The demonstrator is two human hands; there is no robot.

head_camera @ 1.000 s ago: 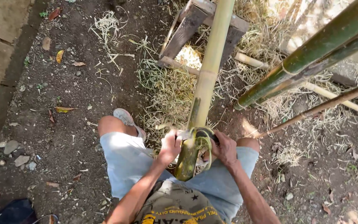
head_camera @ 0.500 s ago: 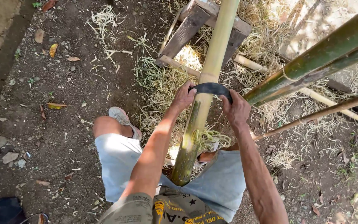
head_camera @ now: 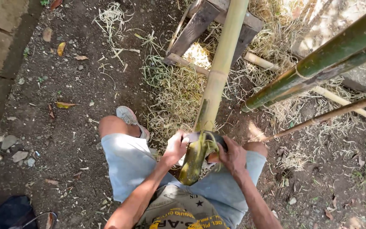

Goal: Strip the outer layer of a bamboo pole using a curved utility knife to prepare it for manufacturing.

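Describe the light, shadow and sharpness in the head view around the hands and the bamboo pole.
Head view: dappled sun falls across the ground, brightest on the straw and at the top right, where it washes out. The bamboo pole is lit and sharp. The left hand and right hand are slightly soft, and shade covers the dirt at left. Wide-angle bending shows at the edges.

bamboo pole point(head_camera: 217, 80) between knees | stool point(head_camera: 208, 21) behind (under pole) | bag point(head_camera: 9, 214) left

Left hand point(head_camera: 175, 147) and right hand point(head_camera: 233, 154) grip a dark curved drawknife blade point(head_camera: 204, 136) across a long pale bamboo pole point(head_camera: 219, 76), peeling green skin above scattered straw shavings point(head_camera: 174, 93).
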